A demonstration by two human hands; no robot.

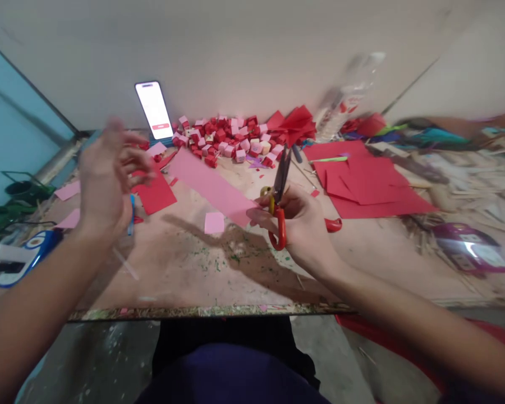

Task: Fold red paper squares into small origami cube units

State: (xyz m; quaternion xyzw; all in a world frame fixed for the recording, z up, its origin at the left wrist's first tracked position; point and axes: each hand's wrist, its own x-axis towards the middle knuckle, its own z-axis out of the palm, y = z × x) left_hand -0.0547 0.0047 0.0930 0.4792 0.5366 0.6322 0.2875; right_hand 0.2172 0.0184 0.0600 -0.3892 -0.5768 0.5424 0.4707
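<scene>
My left hand (113, 174) is raised over the left side of the table, slightly blurred, its fingers apart and nothing visible in them. My right hand (305, 221) is closed on a pair of scissors (280, 221) with red and yellow handles, blades pointing up and away. Between thumb and fingers it also pinches one end of a long pink paper strip (212, 188), which slants up to the left. Below the strip, a small pink paper square (214, 223) lies on the table. Red paper (156, 193) lies beyond my left hand.
A heap of small red and pink folded paper cubes (227, 137) runs along the wall, beside a lit phone (155, 110). Red sheets (374, 185), a plastic bottle (347, 98) and wood sticks (480, 174) occupy the right. A blue tape dispenser (31, 258) sits left.
</scene>
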